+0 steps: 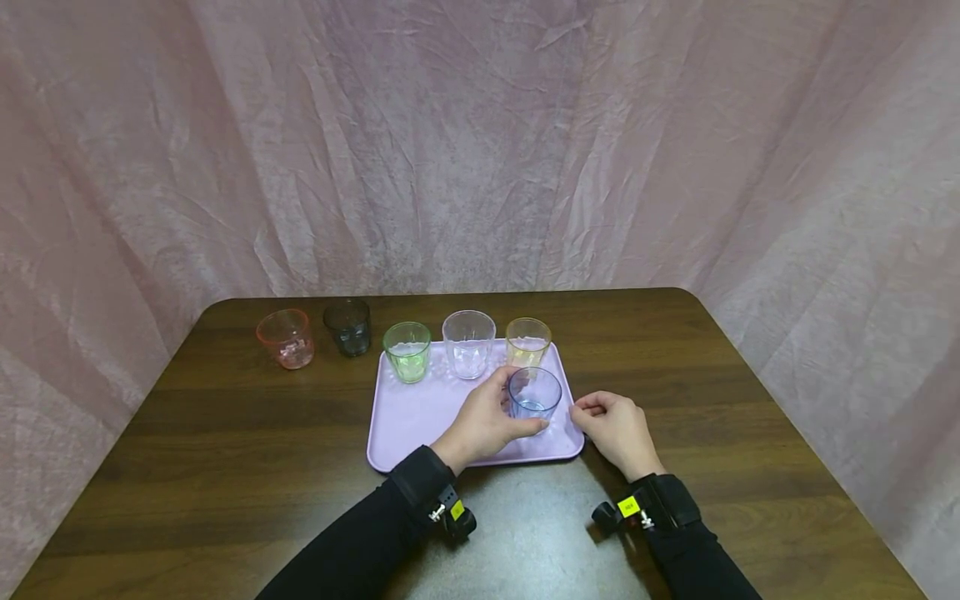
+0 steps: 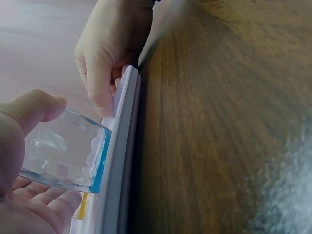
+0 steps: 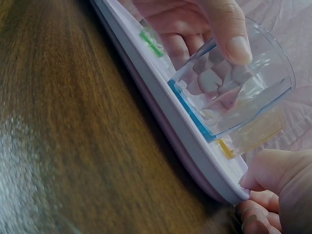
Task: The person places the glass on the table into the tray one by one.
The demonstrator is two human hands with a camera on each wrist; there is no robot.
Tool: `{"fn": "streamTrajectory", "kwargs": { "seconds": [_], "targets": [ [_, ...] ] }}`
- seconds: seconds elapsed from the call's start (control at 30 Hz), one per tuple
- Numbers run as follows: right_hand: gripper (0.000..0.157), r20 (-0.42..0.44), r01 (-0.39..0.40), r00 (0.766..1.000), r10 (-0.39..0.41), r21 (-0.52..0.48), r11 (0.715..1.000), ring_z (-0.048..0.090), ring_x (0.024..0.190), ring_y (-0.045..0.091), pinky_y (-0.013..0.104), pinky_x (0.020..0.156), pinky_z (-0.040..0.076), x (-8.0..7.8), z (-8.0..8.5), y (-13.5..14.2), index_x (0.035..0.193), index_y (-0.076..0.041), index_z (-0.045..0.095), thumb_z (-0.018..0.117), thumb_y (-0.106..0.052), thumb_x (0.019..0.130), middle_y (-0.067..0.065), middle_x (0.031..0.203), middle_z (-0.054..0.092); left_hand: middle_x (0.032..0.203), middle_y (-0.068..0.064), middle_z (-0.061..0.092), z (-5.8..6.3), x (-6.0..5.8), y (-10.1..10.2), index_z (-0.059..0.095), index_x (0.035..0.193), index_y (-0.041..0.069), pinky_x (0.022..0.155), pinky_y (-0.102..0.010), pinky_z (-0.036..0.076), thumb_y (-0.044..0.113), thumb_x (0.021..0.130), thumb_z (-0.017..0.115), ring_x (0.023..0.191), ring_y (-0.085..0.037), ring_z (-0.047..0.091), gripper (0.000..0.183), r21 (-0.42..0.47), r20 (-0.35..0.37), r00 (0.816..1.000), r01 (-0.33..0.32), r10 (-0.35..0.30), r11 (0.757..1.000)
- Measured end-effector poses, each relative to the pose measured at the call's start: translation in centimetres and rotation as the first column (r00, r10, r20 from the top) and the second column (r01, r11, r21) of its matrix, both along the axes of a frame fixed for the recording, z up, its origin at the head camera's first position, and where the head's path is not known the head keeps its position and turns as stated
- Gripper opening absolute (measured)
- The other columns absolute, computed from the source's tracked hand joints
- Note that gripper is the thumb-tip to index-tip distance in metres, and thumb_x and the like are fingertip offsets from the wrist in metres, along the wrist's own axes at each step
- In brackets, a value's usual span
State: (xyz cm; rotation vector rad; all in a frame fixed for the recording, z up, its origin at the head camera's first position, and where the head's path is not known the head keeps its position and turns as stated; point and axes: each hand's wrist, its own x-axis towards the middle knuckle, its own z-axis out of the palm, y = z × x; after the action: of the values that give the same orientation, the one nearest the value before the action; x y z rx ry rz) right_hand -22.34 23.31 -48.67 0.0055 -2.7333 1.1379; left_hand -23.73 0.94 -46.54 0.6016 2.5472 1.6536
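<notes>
My left hand [image 1: 485, 420] holds a clear blue glass [image 1: 534, 393] upright at the tray's front right, thumb on the near side and fingers round the far side. The glass's blue base [image 3: 192, 113] is close over the tray surface in the right wrist view. At the right edge of the lilac tray [image 1: 420, 429], my right hand [image 1: 617, 429] pinches the rim, thumb above and curled fingers at the side and below. Along the tray's back stand a green glass [image 1: 408, 354], a colourless glass [image 1: 469, 350] and a yellow glass [image 1: 528, 340], the yellow one just behind the blue.
Left of the tray, on the brown wooden table [image 1: 225, 467], stand a red-orange glass [image 1: 288, 340] and a dark grey glass [image 1: 349, 329]. A pink curtain [image 1: 480, 150] hangs behind the table's far edge.
</notes>
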Motion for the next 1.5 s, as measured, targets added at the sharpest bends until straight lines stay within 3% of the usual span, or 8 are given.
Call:
{"fn": "streamTrajectory", "kwargs": {
  "seconds": [0.33,0.63,0.87,1.1,1.5],
  "targets": [
    [0.014,0.005,0.002,1.0,-0.002,0.001,1.0,0.059,0.066,0.013,0.032,0.061,0.049,0.1,0.1,-0.1,0.086,-0.011,0.073,0.075,-0.025,0.085,-0.003,0.073,0.068,0.128,-0.01,0.057,-0.3,0.0,0.1,0.048,0.134,0.007,0.095,-0.041,0.048,0.021,0.071,0.091,0.112,-0.026,0.055,0.077,0.0,-0.004,1.0,0.014,-0.014,1.0],
    [0.014,-0.006,0.006,1.0,-0.006,0.013,1.0,0.059,0.065,0.013,0.032,0.061,0.049,0.1,0.0,0.0,0.086,-0.01,0.074,0.075,-0.024,0.085,-0.004,0.072,0.068,0.135,-0.012,0.05,0.1,0.2,-0.2,0.039,0.142,0.003,0.1,-0.04,0.043,0.025,0.068,0.093,0.119,-0.021,0.049,0.094,-0.013,0.011,1.0,0.024,-0.023,1.0],
    [0.013,-0.019,0.009,1.0,-0.009,0.011,1.0,0.06,0.065,0.012,0.032,0.061,0.049,0.0,-0.1,-0.1,0.085,-0.011,0.074,0.075,-0.024,0.084,-0.004,0.072,0.068,0.139,-0.011,0.047,1.2,0.4,-1.1,0.037,0.144,0.002,0.107,-0.041,0.035,0.031,0.066,0.094,0.127,-0.02,0.041,0.101,0.048,0.028,0.999,0.017,-0.018,0.999],
    [0.012,-0.028,-0.003,1.0,0.004,0.007,1.0,0.061,0.066,0.01,0.031,0.061,0.049,0.0,-0.1,0.0,0.086,-0.011,0.074,0.074,-0.022,0.084,-0.004,0.072,0.069,0.137,-0.008,0.048,2.6,0.3,-2.2,0.039,0.142,0.004,0.107,-0.041,0.034,0.043,0.065,0.092,0.126,-0.022,0.042,0.102,0.06,-0.005,1.0,-0.008,0.008,0.998],
    [0.014,-0.014,0.002,1.0,-0.002,0.019,1.0,0.059,0.064,0.013,0.032,0.06,0.048,0.0,-0.1,-0.1,0.086,-0.011,0.074,0.075,-0.025,0.084,-0.003,0.071,0.068,0.131,-0.009,0.054,4.3,-0.3,-4.2,0.044,0.137,0.0,0.106,-0.039,0.037,0.025,0.072,0.09,0.119,-0.016,0.048,0.083,0.154,-0.075,0.997,-0.016,0.027,0.988]
  ]
}}
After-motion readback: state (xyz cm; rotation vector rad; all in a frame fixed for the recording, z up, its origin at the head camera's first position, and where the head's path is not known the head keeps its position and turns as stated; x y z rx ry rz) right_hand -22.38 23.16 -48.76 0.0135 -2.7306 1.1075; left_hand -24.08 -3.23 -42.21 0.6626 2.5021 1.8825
